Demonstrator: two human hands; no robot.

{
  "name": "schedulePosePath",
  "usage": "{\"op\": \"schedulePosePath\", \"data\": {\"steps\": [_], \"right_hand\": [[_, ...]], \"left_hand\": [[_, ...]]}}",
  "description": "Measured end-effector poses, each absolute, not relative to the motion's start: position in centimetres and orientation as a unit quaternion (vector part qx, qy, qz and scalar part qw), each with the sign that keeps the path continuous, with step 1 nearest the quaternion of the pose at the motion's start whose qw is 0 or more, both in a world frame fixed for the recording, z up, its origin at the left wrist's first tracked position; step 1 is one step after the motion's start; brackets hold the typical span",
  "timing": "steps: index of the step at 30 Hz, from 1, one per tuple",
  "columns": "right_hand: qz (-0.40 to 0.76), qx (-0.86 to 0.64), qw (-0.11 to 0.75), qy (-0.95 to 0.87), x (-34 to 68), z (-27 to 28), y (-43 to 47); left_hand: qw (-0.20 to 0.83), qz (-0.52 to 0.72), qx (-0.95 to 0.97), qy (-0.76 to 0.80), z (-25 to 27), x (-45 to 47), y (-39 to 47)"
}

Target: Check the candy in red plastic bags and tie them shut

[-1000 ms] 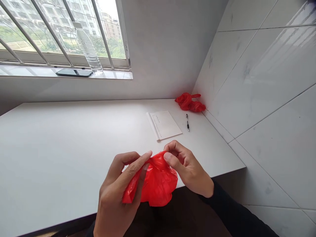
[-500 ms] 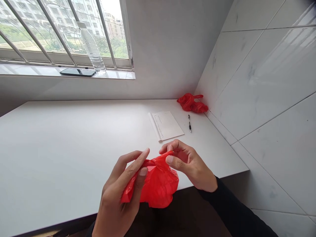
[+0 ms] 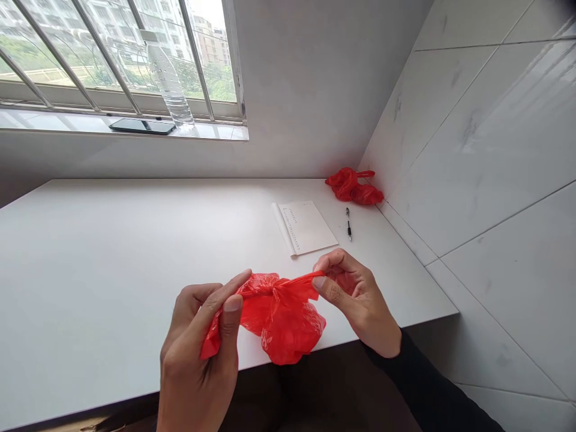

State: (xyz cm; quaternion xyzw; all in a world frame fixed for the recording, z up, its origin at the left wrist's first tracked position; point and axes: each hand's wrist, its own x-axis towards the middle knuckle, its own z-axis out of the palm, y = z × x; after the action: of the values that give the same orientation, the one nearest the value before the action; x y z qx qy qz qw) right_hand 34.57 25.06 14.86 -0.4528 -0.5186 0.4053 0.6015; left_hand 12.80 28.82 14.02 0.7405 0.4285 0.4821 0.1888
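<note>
One red bag (image 3: 294, 333) spans from the left hand (image 3: 202, 336) to the right hand (image 3: 357, 294), above the near edge of the table (image 3: 135, 258). Thumb and fingers of each clamp one twisted end; this long axis runs crosswise, its knot-like gather (image 3: 273, 288) nearer the left.

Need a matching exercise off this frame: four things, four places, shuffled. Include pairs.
1. near bag
2. far bag
3. bottle
4. pen

A. standing on the windowsill
B. lying just right of the notebook
C. stretched between left hand and right hand
D. heaped by the tiled wall

Pairs: 1-C, 2-D, 3-A, 4-B
</note>
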Motion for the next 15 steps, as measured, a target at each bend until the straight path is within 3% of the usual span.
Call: {"op": "schedulePosePath", "data": {"steps": [8,15], "right_hand": [[0.405,-0.468,0.585,-0.523,34.6,14.4,25.5],[0.266,-0.490,0.615,-0.558,33.3,15.0,25.5]], "left_hand": [[0.338,0.467,0.647,0.499,14.0,13.3,28.3],[0.337,0.484,0.686,0.427,14.6,14.2,27.4]]}}
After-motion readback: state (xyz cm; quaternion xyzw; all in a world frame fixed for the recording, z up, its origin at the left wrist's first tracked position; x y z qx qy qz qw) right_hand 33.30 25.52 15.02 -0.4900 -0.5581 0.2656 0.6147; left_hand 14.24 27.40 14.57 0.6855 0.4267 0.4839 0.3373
